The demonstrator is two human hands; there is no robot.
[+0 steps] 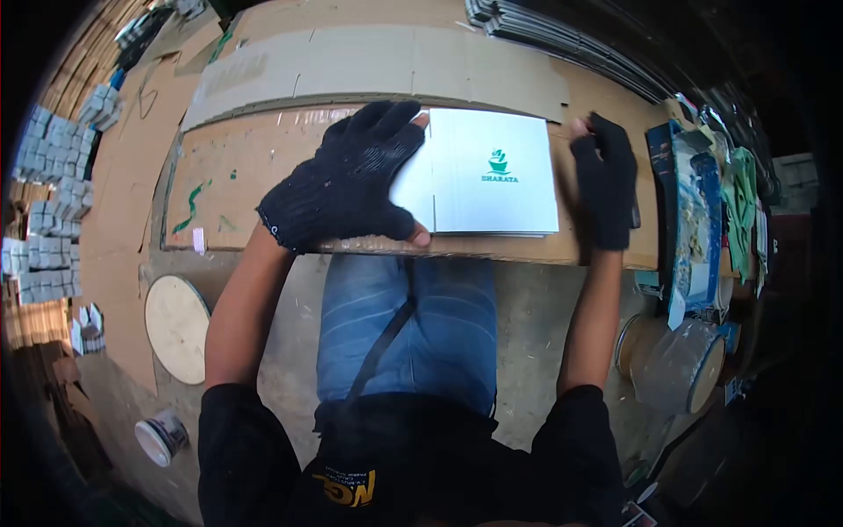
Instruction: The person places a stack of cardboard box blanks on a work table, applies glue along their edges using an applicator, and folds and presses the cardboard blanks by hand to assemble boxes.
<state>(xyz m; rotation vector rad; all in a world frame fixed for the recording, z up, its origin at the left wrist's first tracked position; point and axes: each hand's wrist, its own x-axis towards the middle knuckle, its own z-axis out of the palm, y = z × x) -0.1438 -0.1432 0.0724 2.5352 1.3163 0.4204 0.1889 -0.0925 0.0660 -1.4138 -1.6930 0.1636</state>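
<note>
A stack of white cardboard pieces (pixel 496 198) lies near the table's front edge. Its top piece has a green cup logo, green lettering and a slit or crease line left of the logo. My left hand (pixel 356 171), in a black knit glove with bare thumb and index fingertips, grips the left part of the stack, fingers at the far edge and thumb at the near edge. My right hand (pixel 604 180), in a matching glove, is just right of the stack and apart from it, slightly blurred. Its fingers are curled, and a thin dark object shows beside the palm, its kind unclear.
The cardboard-covered table (pixel 228 180) has green paint marks. Flat cardboard strips (pixel 378 66) lie behind the stack. A blue box (pixel 694 211) with clutter stands right. Round stools or drums (pixel 178 329) and a small bucket (pixel 161 439) are below. White bundles (pixel 53 228) stand far left.
</note>
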